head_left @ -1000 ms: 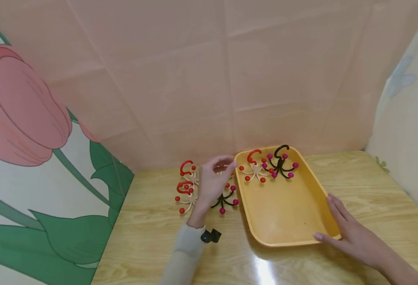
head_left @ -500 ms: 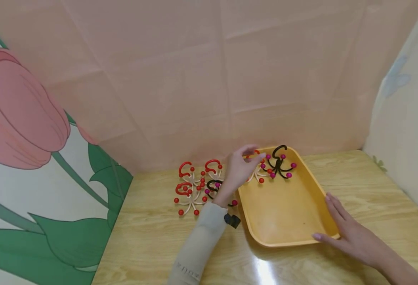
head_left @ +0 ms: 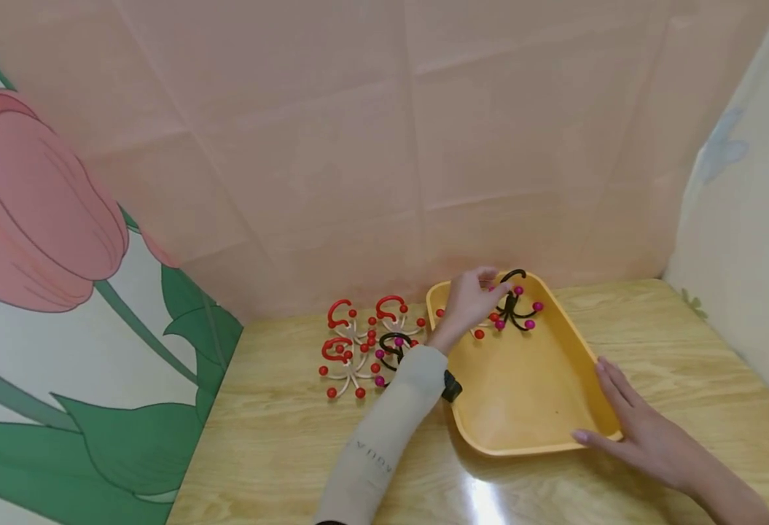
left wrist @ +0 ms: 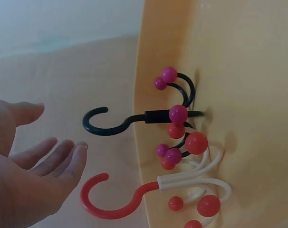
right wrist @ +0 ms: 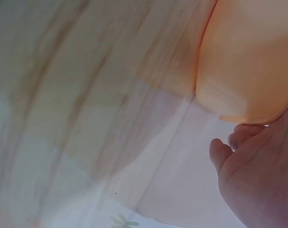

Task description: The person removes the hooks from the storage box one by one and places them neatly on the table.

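Note:
My left hand (head_left: pixel 472 300) hovers over the back left of the yellow tray (head_left: pixel 535 394), fingers apart and holding nothing. In the left wrist view it is beside the upright ends of two hooks with curved, ball-tipped legs. One is a black hook with magenta balls (left wrist: pixel 158 117); the other is a red-and-white hook with red balls (left wrist: pixel 165 183), partly covered by my hand in the head view. Both sit in the tray. My right hand (head_left: pixel 660 445) rests against the tray's front right corner, thumb at the front rim and fingers extended along the right rim.
Left of the tray, several red-and-white hooks (head_left: pixel 351 372) stand grouped on the wooden table (head_left: pixel 272 437). A black hook (head_left: pixel 397 354) among them is partly hidden by my left sleeve. A pink sheet (head_left: pixel 332 146) hangs behind the table.
From above the hooks on the table, my left hand has moved right to over the tray, toward the black hook there. The right hand and tray stay in place.

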Demonstrator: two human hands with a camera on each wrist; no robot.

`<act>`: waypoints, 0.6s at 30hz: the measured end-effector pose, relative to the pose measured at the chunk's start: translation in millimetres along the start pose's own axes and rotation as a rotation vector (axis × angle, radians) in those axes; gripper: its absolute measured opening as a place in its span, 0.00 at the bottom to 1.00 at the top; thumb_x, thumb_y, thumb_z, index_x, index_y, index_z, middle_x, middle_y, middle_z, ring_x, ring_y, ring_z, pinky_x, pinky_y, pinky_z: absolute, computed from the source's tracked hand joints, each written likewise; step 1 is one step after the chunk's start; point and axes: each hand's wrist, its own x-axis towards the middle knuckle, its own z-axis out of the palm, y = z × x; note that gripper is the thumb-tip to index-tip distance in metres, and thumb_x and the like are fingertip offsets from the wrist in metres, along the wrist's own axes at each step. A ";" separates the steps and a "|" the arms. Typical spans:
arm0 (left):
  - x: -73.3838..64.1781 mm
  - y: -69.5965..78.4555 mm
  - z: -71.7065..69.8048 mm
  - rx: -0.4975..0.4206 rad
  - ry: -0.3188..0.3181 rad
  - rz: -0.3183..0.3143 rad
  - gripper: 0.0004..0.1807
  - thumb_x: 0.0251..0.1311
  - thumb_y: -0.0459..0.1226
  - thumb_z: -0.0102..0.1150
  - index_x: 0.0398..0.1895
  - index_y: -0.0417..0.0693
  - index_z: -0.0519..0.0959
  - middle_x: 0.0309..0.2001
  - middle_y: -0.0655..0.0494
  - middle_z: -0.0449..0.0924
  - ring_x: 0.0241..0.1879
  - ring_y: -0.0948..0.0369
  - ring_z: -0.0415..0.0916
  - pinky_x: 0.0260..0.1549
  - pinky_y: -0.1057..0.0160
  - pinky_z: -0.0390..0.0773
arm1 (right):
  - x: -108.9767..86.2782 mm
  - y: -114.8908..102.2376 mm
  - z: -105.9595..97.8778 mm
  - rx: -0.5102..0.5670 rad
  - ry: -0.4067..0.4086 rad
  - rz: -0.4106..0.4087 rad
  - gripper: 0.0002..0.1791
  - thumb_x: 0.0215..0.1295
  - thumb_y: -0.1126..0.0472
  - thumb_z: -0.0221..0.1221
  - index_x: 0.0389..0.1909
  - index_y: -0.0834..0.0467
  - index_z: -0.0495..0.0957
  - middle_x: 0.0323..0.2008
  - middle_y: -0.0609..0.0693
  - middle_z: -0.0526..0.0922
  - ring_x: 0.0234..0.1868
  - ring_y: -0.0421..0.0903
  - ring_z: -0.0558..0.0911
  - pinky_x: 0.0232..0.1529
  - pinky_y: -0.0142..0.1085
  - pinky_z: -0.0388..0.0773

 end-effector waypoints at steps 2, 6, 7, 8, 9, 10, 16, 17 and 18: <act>3.5 1.3 5.3 0.017 0.000 -0.008 0.25 0.70 0.51 0.67 0.65 0.52 0.82 0.63 0.56 0.86 0.61 0.60 0.84 0.57 0.65 0.84 | -1.1 0.6 -0.4 -0.007 0.002 -0.002 0.65 0.66 0.41 0.70 0.86 0.52 0.33 0.87 0.53 0.30 0.73 0.82 0.62 0.60 0.77 0.64; 8.3 0.9 13.2 0.047 -0.017 -0.018 0.25 0.71 0.48 0.67 0.67 0.50 0.81 0.60 0.53 0.87 0.45 0.62 0.87 0.40 0.72 0.84 | -1.7 1.1 -0.1 -0.001 0.001 0.002 0.64 0.67 0.41 0.69 0.86 0.52 0.33 0.87 0.53 0.30 0.76 0.80 0.59 0.79 0.63 0.52; 9.2 0.5 15.2 0.049 -0.028 -0.023 0.25 0.71 0.46 0.67 0.68 0.49 0.80 0.59 0.52 0.87 0.37 0.63 0.85 0.32 0.73 0.82 | -2.2 1.3 0.4 0.001 0.003 0.001 0.64 0.67 0.41 0.69 0.86 0.52 0.33 0.87 0.53 0.30 0.77 0.80 0.58 0.83 0.50 0.44; 10.3 -0.1 17.4 0.048 -0.039 -0.028 0.26 0.71 0.45 0.67 0.69 0.49 0.79 0.58 0.51 0.87 0.29 0.64 0.82 0.24 0.73 0.77 | -2.7 1.1 0.8 0.005 0.003 0.001 0.64 0.67 0.41 0.69 0.86 0.52 0.33 0.87 0.53 0.30 0.78 0.79 0.56 0.83 0.47 0.38; 11.2 -0.7 19.4 0.042 -0.053 -0.035 0.26 0.71 0.44 0.67 0.70 0.49 0.78 0.54 0.48 0.88 0.22 0.64 0.76 0.18 0.73 0.72 | -3.0 1.2 1.3 0.005 0.008 -0.002 0.63 0.67 0.42 0.69 0.86 0.52 0.33 0.87 0.53 0.30 0.78 0.78 0.55 0.80 0.36 0.30; 12.1 -1.4 21.4 0.039 -0.061 -0.037 0.26 0.71 0.43 0.67 0.71 0.49 0.78 0.54 0.47 0.88 0.17 0.65 0.70 0.13 0.73 0.67 | -3.3 1.3 2.1 0.002 0.013 -0.004 0.63 0.67 0.42 0.69 0.86 0.52 0.34 0.87 0.54 0.31 0.79 0.78 0.55 0.74 0.25 0.26; 16.4 -7.7 30.9 0.040 -0.045 0.018 0.21 0.74 0.38 0.63 0.67 0.44 0.80 0.60 0.48 0.86 0.26 0.68 0.79 0.25 0.76 0.79 | -1.7 1.3 2.7 -0.013 0.028 -0.023 0.64 0.66 0.42 0.70 0.86 0.54 0.34 0.87 0.56 0.32 0.82 0.74 0.50 0.60 0.11 0.23; 17.2 -9.1 32.4 0.042 -0.041 0.021 0.19 0.74 0.38 0.63 0.65 0.44 0.82 0.58 0.49 0.87 0.30 0.68 0.81 0.29 0.77 0.81 | -1.6 1.0 2.5 -0.013 0.030 -0.027 0.64 0.66 0.43 0.70 0.86 0.54 0.35 0.87 0.56 0.33 0.82 0.74 0.50 0.60 0.11 0.23; 17.6 -10.1 33.9 0.040 -0.036 0.021 0.18 0.74 0.38 0.63 0.63 0.44 0.83 0.56 0.50 0.88 0.33 0.68 0.83 0.31 0.77 0.82 | -1.6 0.6 2.2 -0.016 0.034 -0.028 0.64 0.66 0.43 0.70 0.86 0.54 0.35 0.87 0.57 0.33 0.82 0.73 0.50 0.59 0.10 0.23</act>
